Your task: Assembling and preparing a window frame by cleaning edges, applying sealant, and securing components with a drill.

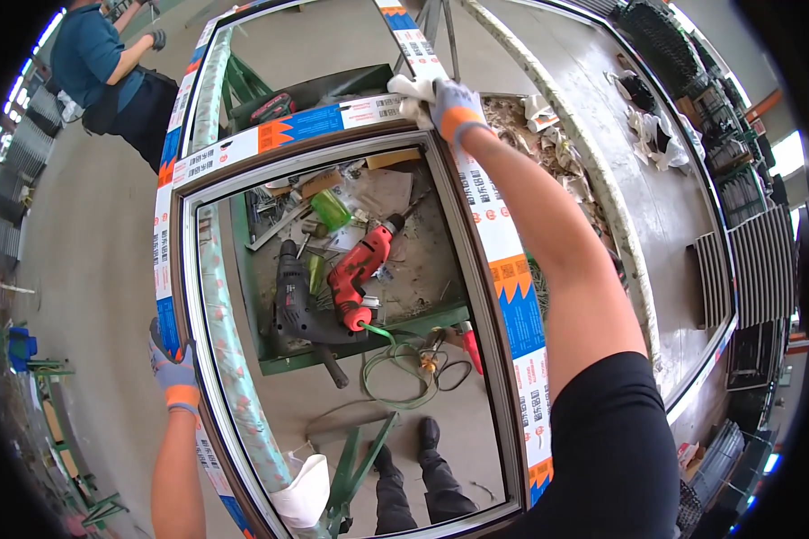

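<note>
A large window frame wrapped in white, blue and orange protective film lies in front of me, with dark inner edges. My left hand, in a grey glove with an orange cuff, grips its left side, thumb above and fingers at the outer edge. Reaching far forward, my right hand, gloved alike, presses a white cloth onto the joint where the frame's bars meet. Its fingertips are partly hidden by the cloth and the glove.
Through the frame show a green tray with a red drill, a dark drill and scraps, plus a green cord. Wrapped rails support the frame. Crumpled waste lies right. A co-worker stands at far left.
</note>
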{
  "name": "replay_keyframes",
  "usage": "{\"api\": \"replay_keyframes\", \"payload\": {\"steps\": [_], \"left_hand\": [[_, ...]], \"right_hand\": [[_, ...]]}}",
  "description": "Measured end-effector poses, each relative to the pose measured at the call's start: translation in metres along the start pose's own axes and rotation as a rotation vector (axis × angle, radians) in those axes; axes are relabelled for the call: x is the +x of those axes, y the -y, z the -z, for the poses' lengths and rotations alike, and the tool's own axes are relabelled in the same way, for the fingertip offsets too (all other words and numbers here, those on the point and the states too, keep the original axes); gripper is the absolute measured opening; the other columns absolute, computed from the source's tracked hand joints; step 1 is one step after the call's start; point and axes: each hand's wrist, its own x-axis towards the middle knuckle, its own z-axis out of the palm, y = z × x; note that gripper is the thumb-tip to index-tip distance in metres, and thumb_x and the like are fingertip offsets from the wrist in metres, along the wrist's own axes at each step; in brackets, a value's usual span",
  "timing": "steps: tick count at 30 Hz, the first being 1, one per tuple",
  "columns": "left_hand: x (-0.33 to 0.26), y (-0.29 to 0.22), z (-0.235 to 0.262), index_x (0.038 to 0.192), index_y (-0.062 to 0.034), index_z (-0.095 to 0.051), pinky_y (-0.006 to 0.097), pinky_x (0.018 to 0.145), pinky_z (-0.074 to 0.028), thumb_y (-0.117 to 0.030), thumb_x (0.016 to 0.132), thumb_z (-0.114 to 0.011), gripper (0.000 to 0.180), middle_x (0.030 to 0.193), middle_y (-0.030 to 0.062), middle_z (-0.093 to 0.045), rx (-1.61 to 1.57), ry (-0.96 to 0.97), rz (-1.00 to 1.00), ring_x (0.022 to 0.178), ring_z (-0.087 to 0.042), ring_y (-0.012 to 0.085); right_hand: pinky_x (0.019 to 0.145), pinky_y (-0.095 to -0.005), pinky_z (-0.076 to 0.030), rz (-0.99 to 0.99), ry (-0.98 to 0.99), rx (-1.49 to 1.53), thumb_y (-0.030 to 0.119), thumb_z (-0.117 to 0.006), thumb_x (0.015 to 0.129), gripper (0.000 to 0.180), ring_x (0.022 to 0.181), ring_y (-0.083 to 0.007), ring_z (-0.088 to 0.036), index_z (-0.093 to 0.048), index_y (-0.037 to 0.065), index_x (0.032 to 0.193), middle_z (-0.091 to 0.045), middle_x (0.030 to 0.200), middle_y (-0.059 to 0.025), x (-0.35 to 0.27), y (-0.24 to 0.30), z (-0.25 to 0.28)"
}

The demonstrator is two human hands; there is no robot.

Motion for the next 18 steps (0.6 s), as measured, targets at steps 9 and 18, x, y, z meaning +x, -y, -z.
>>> {"api": "replay_keyframes", "payload": {"steps": [9, 18], "left_hand": [[0.005, -0.024, 0.018, 0.153, -0.0105, -0.029, 0.041, 0.118, -0.028, -0.034, 0.08, -0.079, 0.091, 0.154, 0.0169, -0.038, -0.152, 0.16, 0.035, 0.141, -0.037, 0.0351], [0.003, -0.014, 0.024, 0.152, -0.005, -0.029, 0.04, 0.118, -0.028, -0.031, 0.082, -0.077, 0.089, 0.153, 0.019, -0.038, 0.032, 0.154, 0.091, 0.141, -0.036, 0.0349]], "right_hand": [[0.092, -0.0468, -0.044, -0.037, 0.098, -0.03, 0.022, -0.064, 0.084, 0.028, 0.108, -0.0358, -0.059, -0.06, 0.007, 0.108, -0.065, 0.107, -0.0155, -0.111, -0.016, 0.05], [0.095, -0.0431, -0.043, 0.302, 0.214, -0.13, 0.016, -0.067, 0.079, 0.031, 0.111, -0.0336, -0.056, -0.058, 0.006, 0.107, -0.061, 0.112, -0.0163, -0.077, 0.051, 0.028]]}}
